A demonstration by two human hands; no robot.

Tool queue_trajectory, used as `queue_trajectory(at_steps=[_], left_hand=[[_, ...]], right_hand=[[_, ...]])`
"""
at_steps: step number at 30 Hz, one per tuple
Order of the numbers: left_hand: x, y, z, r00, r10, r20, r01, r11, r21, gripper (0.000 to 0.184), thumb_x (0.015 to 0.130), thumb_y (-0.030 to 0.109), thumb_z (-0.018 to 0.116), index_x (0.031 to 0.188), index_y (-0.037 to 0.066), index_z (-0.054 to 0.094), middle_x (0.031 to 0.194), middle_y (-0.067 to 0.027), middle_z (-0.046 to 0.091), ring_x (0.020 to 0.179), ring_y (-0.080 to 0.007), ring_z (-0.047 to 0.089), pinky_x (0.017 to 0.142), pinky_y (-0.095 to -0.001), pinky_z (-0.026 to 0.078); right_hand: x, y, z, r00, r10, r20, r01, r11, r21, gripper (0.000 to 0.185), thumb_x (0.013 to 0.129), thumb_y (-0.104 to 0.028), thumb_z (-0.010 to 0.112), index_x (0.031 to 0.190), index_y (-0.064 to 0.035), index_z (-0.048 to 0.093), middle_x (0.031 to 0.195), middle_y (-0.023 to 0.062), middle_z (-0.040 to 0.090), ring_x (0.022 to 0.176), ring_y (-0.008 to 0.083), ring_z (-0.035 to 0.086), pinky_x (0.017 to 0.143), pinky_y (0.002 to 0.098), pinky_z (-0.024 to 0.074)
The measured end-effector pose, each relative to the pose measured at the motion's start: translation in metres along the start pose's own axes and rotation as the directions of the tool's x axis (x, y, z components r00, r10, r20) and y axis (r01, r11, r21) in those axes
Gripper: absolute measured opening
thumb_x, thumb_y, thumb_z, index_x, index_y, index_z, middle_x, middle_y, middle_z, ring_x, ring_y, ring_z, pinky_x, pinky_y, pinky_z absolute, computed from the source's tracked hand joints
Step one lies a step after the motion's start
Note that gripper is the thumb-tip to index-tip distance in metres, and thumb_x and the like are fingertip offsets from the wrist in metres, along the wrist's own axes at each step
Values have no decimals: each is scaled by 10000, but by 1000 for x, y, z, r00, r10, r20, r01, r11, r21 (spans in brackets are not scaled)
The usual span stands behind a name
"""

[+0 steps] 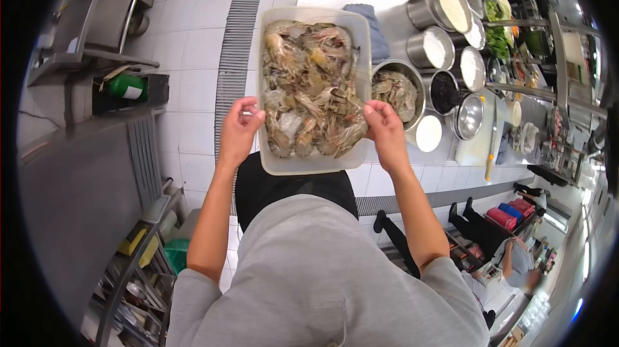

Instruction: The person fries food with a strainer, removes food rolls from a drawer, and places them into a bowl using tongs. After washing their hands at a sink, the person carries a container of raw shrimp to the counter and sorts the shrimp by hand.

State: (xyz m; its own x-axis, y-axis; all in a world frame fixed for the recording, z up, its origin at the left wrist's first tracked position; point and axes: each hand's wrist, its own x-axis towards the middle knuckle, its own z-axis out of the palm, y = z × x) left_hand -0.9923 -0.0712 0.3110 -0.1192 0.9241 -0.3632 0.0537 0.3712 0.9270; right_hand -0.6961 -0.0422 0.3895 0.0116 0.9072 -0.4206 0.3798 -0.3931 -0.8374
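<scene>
Raw whole prawns (309, 89) fill a translucent plastic tub (316, 168) held in front of my body. My left hand (238, 133) is closed on the tub's left rim, thumb toward the inside. On the opposite side, my right hand (388, 134) grips the right rim with its thumb over the edge. Some prawn legs and feelers lie close to that thumb; whether they touch it I cannot tell. More prawns (394, 94) sit in a steel bowl (420, 92) just right of the tub.
A steel counter (387, 18) on the right bears a folded blue cloth (367, 28), several metal pots, a white container (428, 133) and a yellow-handled knife (490, 163). Left are a green gas cylinder (121, 86) and steel equipment. A floor grate (238, 44) crosses the tiles. Other people stand at right.
</scene>
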Motion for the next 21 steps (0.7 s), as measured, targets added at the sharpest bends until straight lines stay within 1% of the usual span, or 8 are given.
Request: queue_trajectory(at_steps=[2, 4, 8, 10, 12, 14, 18, 21], left_hand=[[2, -1, 0, 1000, 14, 12, -14, 1000, -26, 355, 864, 134, 685, 1184, 37, 566, 926, -1, 556, 726, -71, 538, 654, -218, 445], [1, 1, -1, 1000, -11, -2, 11, 1000, 29, 352, 869, 138, 683, 1183, 35, 562, 928, 0, 556, 727, -65, 539, 649, -213, 443], [2, -9, 0, 1000, -15, -7, 15, 1000, -21, 368, 870, 153, 685, 1191, 31, 556, 935, -3, 556, 746, -68, 542, 659, -225, 445], [2, -11, 2, 1000, -3, -27, 4, 1000, 12, 374, 866, 158, 690, 1191, 30, 556, 935, -4, 555, 752, -71, 539, 664, -227, 445], [1, -10, 4, 999, 9, -42, -7, 999, 46, 381, 862, 163, 695, 1191, 30, 556, 935, -6, 553, 758, -74, 535, 669, -230, 444], [-1, -9, 8, 997, 28, -70, -25, 999, 47, 392, 857, 172, 703, 1189, 27, 554, 938, -8, 544, 760, -77, 518, 675, -229, 439], [-5, -7, 13, 993, 34, -115, -35, 999, -7, 349, 857, 119, 694, 1166, 21, 566, 837, 26, 529, 685, -53, 482, 618, -202, 419], [-5, -5, 14, 990, 47, -134, -49, 999, -10, 337, 857, 98, 690, 1162, 19, 569, 797, 42, 518, 659, -44, 472, 595, -195, 414]], right_hand=[[3, -9, -17, 974, 193, 121, -227, 783, 579, 273, 990, -210, 532, 1197, -33, 513, 1040, 46, 642, 885, 120, 630, 763, 300, 520], [3, -21, -41, 984, 162, 68, -163, 700, 695, 300, 990, -177, 521, 1252, -34, 498, 1086, 68, 624, 917, 150, 634, 799, 305, 534], [5, -33, -90, 988, -30, -150, 102, 858, 503, 364, 990, -113, 498, 1334, 0, 456, 1172, 101, 610, 1011, 166, 618, 856, 311, 522], [15, -19, -108, 994, -54, -98, 95, 869, 485, 411, 983, -162, 539, 1354, -4, 457, 1178, 119, 622, 931, 158, 641, 761, 292, 540], [27, -4, -109, 979, 8, -205, 0, 999, 42, 443, 960, -229, 593, 1321, 13, 504, 1150, 132, 634, 898, 170, 640, 754, 282, 514], [25, 2, -94, 887, -304, -347, 102, 863, -495, 493, 897, -264, 673, 1278, 23, 546, 1023, 140, 653, 868, 203, 625, 758, 311, 499], [33, -31, -43, 870, -457, -184, 366, 850, -379, 344, 864, -211, 694, 1136, -8, 636, 984, 134, 647, 845, 228, 624, 773, 342, 497], [69, -50, 3, 772, -627, 103, 579, 627, -521, 302, 842, -172, 679, 1112, -38, 659, 1007, 144, 659, 943, 300, 616, 845, 373, 482]])
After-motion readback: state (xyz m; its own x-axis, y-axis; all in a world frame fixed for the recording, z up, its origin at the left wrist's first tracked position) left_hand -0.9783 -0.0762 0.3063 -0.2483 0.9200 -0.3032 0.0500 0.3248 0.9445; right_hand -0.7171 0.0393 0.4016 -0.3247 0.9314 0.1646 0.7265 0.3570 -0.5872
